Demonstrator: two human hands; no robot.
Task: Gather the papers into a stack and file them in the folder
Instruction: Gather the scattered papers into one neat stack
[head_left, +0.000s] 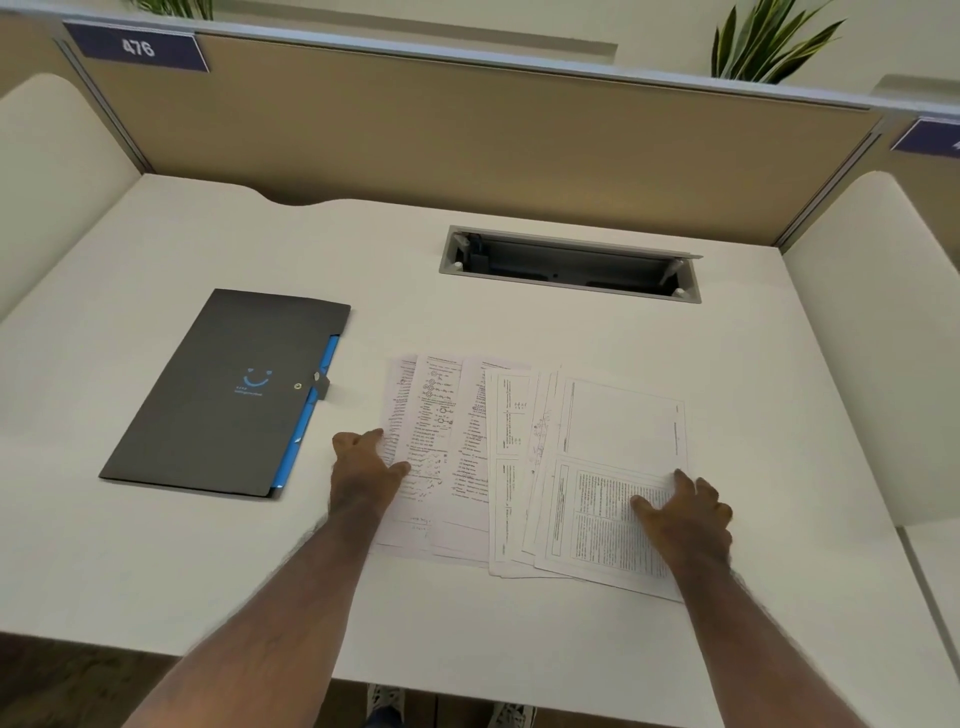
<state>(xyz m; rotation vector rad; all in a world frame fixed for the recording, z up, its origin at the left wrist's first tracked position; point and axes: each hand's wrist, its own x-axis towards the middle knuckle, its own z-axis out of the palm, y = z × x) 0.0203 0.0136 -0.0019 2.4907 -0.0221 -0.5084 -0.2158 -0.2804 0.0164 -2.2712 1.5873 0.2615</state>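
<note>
Several printed white papers (524, 457) lie fanned out and overlapping on the white desk (519, 634), near its front edge. My left hand (363, 467) rests flat at the left edge of the fan, thumb and fingertips on the leftmost sheet. My right hand (685, 514) presses down on the rightmost sheet at its lower right corner, fingers spread. Neither hand has lifted a sheet. A dark grey folder (228, 389) with a blue smiley logo, a blue inner edge and a snap tab lies flat to the left of the papers, apart from them.
An open grey cable tray (571, 265) is sunk into the desk behind the papers. A tan partition (467, 135) closes the back, with cream side panels left and right. A plant (769, 41) stands behind the partition. A sign reads 476.
</note>
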